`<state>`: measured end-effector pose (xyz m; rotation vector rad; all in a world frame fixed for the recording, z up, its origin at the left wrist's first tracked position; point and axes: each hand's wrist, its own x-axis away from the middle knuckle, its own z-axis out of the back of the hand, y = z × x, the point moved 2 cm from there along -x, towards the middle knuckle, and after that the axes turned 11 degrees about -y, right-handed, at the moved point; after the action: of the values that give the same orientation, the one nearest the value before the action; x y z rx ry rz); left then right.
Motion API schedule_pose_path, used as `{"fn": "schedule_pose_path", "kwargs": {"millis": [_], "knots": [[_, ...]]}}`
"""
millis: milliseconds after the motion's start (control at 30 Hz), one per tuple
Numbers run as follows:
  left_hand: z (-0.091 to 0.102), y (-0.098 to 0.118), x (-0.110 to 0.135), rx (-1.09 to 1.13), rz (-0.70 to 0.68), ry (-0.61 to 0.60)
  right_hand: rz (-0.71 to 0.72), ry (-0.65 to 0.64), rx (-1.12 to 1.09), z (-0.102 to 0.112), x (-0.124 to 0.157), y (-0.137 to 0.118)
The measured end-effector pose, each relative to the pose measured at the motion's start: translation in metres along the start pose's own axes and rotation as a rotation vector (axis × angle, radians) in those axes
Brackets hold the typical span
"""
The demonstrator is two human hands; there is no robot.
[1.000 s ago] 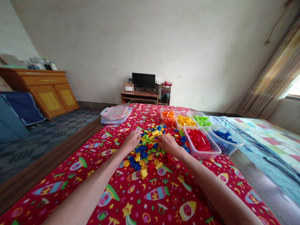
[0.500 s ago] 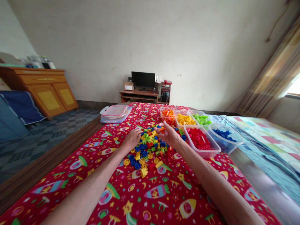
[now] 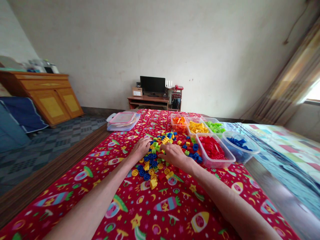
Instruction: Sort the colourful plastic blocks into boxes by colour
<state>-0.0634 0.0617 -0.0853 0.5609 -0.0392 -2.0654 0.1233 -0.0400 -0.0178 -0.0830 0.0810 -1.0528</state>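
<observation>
A loose pile of small plastic building bricks (image 3: 152,163) in blue, yellow, green and red lies on the red patterned cloth (image 3: 100,200). At the pile's left edge rests my left hand (image 3: 142,147), back up, fingers together and curled; its fingertips are partly hidden, and what they hold, if anything, cannot be made out. My right hand (image 3: 174,155) reaches palm down over the pile's right part, thumb apart from the bent fingers. No brick is visible in it. Some bricks lie beneath it, out of sight.
Right of the pile stand clear tubs of sorted bricks: orange (image 3: 179,124), yellow (image 3: 197,127), green (image 3: 215,126), red (image 3: 212,148) and blue (image 3: 238,144). Stacked lids (image 3: 123,120) lie at the far left. A monitor (image 3: 152,85) stands beyond the cloth.
My right hand has turned from palm up, near the orange tub with orange pieces at its fingers, to palm down, and moved back to the pile. My left hand has barely moved.
</observation>
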Motion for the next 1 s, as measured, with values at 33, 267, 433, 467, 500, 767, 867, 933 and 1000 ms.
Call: {"fn": "schedule_pose_path", "kwargs": {"millis": [33,267,433,467,500,767,867,933,1000], "knots": [[0.0,0.0,0.0,0.0,-0.005,-0.002,-0.007,-0.022,0.031,0.001,0.001,-0.002],[0.001,-0.001,0.0,0.005,-0.014,0.018,0.034,-0.063,0.105,-0.002,0.0,0.001],[-0.003,-0.004,0.0,0.015,-0.038,0.048,0.066,0.025,-0.005,-0.008,-0.004,0.009],[-0.004,-0.004,0.0,0.013,-0.04,0.053,0.059,0.072,-0.073,-0.006,-0.005,0.011],[-0.004,-0.004,0.001,0.009,-0.039,0.053,0.04,0.12,-0.163,-0.004,-0.007,0.013],[0.002,0.0,0.003,0.024,-0.047,0.013,-0.137,0.05,-1.462,0.011,-0.017,0.035],[0.007,0.004,0.005,0.043,-0.058,0.007,-0.122,0.022,-1.831,0.011,-0.015,0.037],[0.009,0.005,0.007,0.051,-0.053,0.011,-0.097,-0.015,-1.96,0.013,-0.014,0.036],[0.009,0.006,0.007,0.055,-0.05,0.01,-0.083,-0.037,-2.032,0.015,-0.012,0.035]]}}
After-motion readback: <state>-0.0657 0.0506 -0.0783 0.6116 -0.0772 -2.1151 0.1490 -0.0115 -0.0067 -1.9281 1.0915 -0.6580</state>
